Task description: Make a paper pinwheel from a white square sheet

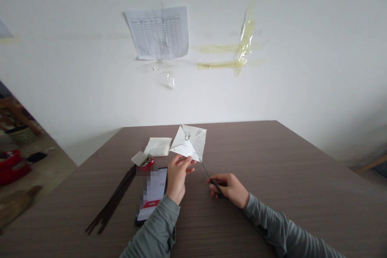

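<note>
2 hands work apart. Our left hand pinches the folded paper by its near edge, apparently steadying it over the table; our right hand grips a slim dark-handled tool, seemingly angled so its tip reaches the near corner.

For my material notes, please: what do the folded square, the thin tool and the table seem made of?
Folded square: matt paper, by its creases and fine print. Thin tool: shaft probably dull metal, slim and greyish; dark handle possibly plastic, partly hidden. Table: perhaps satin laminate or veneer, by its even wood streaks.
</note>
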Motion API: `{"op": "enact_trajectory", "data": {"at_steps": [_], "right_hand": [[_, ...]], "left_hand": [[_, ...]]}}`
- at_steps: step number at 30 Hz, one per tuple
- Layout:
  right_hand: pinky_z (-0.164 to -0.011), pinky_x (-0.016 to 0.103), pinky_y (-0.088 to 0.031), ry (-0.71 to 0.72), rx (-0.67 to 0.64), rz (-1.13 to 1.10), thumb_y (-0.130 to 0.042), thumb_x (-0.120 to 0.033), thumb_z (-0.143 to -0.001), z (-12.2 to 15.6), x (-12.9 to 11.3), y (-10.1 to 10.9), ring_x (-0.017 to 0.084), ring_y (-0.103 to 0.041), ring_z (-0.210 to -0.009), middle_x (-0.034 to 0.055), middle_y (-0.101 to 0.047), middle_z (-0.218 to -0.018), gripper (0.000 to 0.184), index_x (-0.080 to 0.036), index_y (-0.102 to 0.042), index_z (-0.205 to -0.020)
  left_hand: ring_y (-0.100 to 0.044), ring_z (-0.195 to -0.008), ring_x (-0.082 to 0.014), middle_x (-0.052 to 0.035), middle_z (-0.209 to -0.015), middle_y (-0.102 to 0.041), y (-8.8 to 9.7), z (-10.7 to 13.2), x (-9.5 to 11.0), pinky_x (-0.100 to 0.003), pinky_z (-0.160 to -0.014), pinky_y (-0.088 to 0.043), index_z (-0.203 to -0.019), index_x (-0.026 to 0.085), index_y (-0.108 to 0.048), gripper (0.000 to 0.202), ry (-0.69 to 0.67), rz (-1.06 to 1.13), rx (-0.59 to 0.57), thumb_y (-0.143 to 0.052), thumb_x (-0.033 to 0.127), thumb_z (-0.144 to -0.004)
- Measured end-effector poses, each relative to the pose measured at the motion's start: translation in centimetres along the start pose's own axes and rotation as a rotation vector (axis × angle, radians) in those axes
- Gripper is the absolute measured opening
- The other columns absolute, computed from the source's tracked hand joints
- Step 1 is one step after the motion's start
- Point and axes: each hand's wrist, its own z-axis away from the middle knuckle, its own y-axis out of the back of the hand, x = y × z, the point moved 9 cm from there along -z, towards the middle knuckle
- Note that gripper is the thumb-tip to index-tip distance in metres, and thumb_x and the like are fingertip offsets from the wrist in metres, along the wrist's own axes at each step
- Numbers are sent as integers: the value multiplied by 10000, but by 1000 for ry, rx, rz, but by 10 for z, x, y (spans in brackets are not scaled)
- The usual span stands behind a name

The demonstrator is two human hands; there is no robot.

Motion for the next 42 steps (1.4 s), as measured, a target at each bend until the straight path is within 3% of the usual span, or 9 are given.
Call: {"op": "enact_trajectory", "data": {"at_steps": [6,18,28,42], "right_hand": [[-751,413,-651,6,24,-14,-1031,-780,-820,1,-1,0,232,-742,-679,58,-868,-790,640,-200,-915,-1063],[-729,390,-645,12,27,-19,-1049,-784,-804,-1,0,1,223,-734,-662,46,-867,-772,637,-206,-932,-1045],[-770,453,-638,6,37,-7,-1025,-820,-827,2,-5,0,258,-728,-685,69,-870,-797,633,-236,-907,-1040],[-797,421,-636,2,0,7,-1007,-805,-841,-1,0,-1,229,-729,-699,35,-845,-793,647,-214,-896,-1080]], "left_hand": [[-957,-846,-291,-64,-917,-939,-1,1,1,-251,-599,-632,-905,233,-812,438,-3,-2,-4,-1146,375,-661],[-943,-809,-266,-65,-918,-949,-3,3,4,-212,-546,-558,-897,229,-807,456,6,-1,3,-1136,369,-614],[-948,-818,-270,-81,-953,-956,-3,3,4,-203,-521,-519,-924,216,-821,453,-7,-3,5,-1128,375,-631],[-941,-803,-255,-63,-946,-950,-4,4,5,-192,-506,-486,-937,224,-818,471,3,-10,3,-1162,385,-658]]}}
